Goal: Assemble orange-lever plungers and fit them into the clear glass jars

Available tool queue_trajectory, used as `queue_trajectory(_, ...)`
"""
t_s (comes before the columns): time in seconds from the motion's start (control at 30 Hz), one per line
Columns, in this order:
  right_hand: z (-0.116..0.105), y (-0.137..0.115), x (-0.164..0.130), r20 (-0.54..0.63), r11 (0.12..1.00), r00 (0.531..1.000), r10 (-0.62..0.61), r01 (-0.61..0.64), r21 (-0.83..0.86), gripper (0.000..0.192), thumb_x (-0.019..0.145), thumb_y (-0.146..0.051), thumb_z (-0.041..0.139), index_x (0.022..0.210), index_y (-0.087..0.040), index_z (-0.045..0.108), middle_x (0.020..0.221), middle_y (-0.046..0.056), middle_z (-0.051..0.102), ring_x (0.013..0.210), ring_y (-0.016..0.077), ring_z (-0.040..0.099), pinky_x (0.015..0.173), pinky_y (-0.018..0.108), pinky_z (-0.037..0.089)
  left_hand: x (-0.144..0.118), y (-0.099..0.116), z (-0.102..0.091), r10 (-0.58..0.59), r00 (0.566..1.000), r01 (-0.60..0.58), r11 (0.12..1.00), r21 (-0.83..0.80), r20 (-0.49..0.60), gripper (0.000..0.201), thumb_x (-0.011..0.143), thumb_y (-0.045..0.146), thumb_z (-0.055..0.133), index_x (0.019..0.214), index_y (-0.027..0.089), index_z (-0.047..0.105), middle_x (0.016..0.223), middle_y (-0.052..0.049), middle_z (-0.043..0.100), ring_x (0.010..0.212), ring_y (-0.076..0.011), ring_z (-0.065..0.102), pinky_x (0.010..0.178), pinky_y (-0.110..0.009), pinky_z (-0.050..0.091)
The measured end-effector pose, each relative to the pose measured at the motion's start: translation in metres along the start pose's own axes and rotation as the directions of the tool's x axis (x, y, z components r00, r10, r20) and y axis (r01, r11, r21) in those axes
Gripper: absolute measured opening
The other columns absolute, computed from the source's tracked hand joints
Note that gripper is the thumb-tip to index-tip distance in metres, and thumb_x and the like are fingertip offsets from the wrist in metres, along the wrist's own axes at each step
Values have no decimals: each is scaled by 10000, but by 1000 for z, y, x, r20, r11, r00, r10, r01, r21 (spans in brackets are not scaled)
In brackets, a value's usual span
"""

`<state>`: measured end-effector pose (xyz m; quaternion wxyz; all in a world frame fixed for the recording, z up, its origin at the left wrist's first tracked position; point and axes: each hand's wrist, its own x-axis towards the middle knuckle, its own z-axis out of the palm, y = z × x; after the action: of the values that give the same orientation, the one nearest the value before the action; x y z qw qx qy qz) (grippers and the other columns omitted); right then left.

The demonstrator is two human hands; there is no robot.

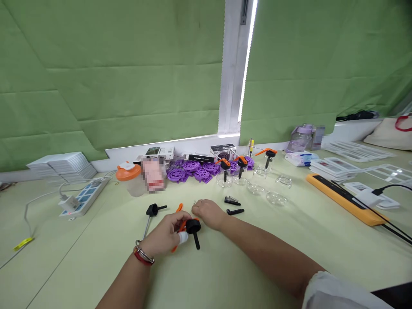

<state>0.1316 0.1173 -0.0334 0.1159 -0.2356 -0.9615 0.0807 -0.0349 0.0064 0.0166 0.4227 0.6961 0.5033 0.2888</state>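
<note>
My left hand (167,234), closed, holds a black round cap with a stem (193,226) and an orange part against it; the stem points down. A white covering (183,237) wraps the thumb tip. My right hand (207,212) rests on the table just beyond the cap, fingers curled down and together; what they pinch, if anything, is too small to make out. A loose orange strip (179,207) lies between the hands. Left of them lies another black cap with a stem (152,210) and a metal rod. Right of them lie a black bit holder (232,200) and a black tool (235,211).
Behind are purple wheel-shaped parts (202,174), clear glass pieces (276,198), and several black-and-orange assemblies (242,162) on glass. A cup with an orange lid (128,171) and a power strip (88,197) stand left. An orange power strip (341,198) lies right.
</note>
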Motion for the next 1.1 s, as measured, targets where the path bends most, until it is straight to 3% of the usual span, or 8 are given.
queue_trajectory(0.1,0,0,-1,-33,999,999,12,-10,53,168,804,-70,459,810,-152,605,842,96,650,909,200,557,797,306,416,4,-5,-9,-33,989,32,999,-7,-146,239,713,221,554,944,168,581,823,-21,582,751,-152,541,695,-280,450)
queue_trajectory(0.2,-5,-7,-4,-185,897,955,230,-135,421,226,855,-115,411,955,-166,607,944,94,658,960,196,570,820,322,432,7,-14,-8,-44,966,59,997,51,-254,271,713,237,558,975,172,588,792,-15,574,725,-152,538,674,-276,447)
queue_trajectory(0.37,-10,-27,-13,208,209,863,461,-333,919,401,813,-430,556,1136,-210,468,755,6,601,540,137,591,469,248,430,12,-19,6,40,949,14,985,170,-314,254,748,244,535,986,178,596,762,-8,560,682,-144,509,637,-263,420)
queue_trajectory(0.43,-10,-32,-15,261,87,852,454,-335,938,456,719,-412,667,1079,-207,476,689,-32,564,460,103,535,426,222,393,13,-18,8,48,956,-1,987,163,-288,224,761,252,529,962,179,597,757,-5,560,678,-140,507,626,-253,414)
queue_trajectory(0.57,-16,-26,-18,189,4,807,560,-231,973,329,675,-347,681,893,-174,504,589,-48,524,435,88,486,395,206,357,11,-22,0,-20,941,75,986,150,-337,184,773,280,518,915,179,580,778,-8,582,682,-144,530,624,-250,415)
queue_trajectory(0.77,-41,4,-28,15,-21,666,746,1,1000,276,684,-296,622,891,-201,467,621,-60,514,456,81,474,398,202,334,16,-33,-14,-157,763,500,757,420,-627,134,793,228,432,781,193,561,669,-29,593,639,-182,553,566,-264,375)
queue_trajectory(0.9,-45,18,-39,-14,-9,654,756,31,999,341,662,-315,664,931,-202,488,649,-63,502,457,61,441,401,194,294,27,-31,-6,-193,784,572,594,565,-590,155,790,173,417,771,163,570,817,-104,633,748,-214,590,600,-280,390)
queue_trajectory(1.1,-43,19,-42,57,-38,683,728,-43,998,385,648,-366,689,945,-184,524,651,-53,496,458,53,415,403,190,259,28,-16,5,-148,812,540,556,631,-565,268,870,223,338,916,132,586,935,-137,617,801,-237,594,622,-301,409)
